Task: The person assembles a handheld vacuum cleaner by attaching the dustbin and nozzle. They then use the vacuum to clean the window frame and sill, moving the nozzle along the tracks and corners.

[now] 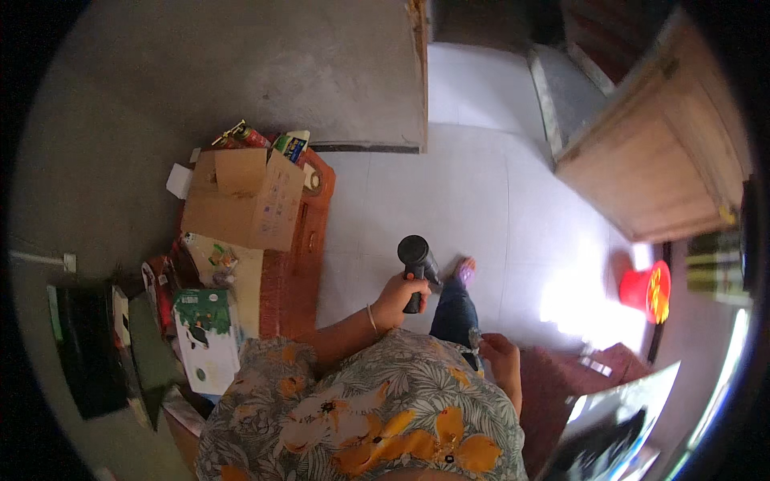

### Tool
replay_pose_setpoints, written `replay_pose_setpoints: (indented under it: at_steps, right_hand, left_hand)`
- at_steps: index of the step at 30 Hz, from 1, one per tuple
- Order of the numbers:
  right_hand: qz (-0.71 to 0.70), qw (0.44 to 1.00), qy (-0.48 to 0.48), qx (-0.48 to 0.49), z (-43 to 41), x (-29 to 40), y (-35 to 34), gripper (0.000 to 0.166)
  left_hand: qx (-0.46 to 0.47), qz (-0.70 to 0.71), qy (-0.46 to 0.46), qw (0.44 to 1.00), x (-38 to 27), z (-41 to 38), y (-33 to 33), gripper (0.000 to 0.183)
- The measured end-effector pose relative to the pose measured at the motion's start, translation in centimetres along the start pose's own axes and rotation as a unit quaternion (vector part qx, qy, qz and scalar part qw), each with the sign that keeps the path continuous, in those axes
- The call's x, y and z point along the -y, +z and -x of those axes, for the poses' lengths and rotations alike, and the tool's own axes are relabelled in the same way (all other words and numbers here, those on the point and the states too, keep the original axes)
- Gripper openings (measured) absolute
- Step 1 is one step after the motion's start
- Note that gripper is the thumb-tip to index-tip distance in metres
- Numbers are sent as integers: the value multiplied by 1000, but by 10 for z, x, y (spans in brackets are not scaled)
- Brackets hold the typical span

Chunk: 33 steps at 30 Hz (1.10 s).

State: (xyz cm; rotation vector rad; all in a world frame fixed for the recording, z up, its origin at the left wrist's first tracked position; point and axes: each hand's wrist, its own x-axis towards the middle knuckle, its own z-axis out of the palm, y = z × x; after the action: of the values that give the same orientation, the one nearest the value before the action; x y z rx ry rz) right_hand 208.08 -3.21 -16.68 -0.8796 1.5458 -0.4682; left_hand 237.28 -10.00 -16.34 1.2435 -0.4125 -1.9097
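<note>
In front of my body, my left hand (402, 300) grips the handle of a black pistol-grip device (416, 255). It looks like a hair dryer or a similar handheld appliance, with a round dark end facing up and an orange spot near the grip. My right hand (499, 355) is low beside the hem of the floral shirt (373, 415). Its fingers are bent around a small clear object (474, 338), which is too blurred to name. Below the device, one leg in dark trousers (454, 315) extends forward to a foot (465, 270) on the floor.
An open cardboard box (231, 198) stands on a reddish-brown wooden cabinet (307, 252) at left, near a white and green carton (206, 343). Pale floor tiles (415, 192) lead to a doorway. At right are a wooden door (662, 144) and a red bucket (640, 288).
</note>
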Motion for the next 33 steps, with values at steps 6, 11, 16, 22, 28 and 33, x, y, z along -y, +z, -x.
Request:
replay_pose_setpoints:
  at_steps: [6,11,16,22,28,33]
  right_hand:
    - [191,973,-127,-4,-171,143,-132,27]
    - [335,914,-227,-32,-311,288,-193,30]
    - [368,891,-265,24,-433,365,-216,30]
    - [259,947,-160,105,-511,388,-235,30]
    - [132,972,-64,181,-594,469,-246,35]
    - [-92,915,-59,387,-664,583,-195,64]
  left_hand:
    - [-70,49,36,996,-103,-114,85,13]
    - [-95,57,31,993,-177,-185,123,17]
    - [-134,94,4,986,-230,-292,135,15]
    - [-107,70,14,992,-328,-443,175,16]
    - [-98,61,76,990,-414,-529,219,28]
    - [-150,-124,201,960,-438,-595,258,44]
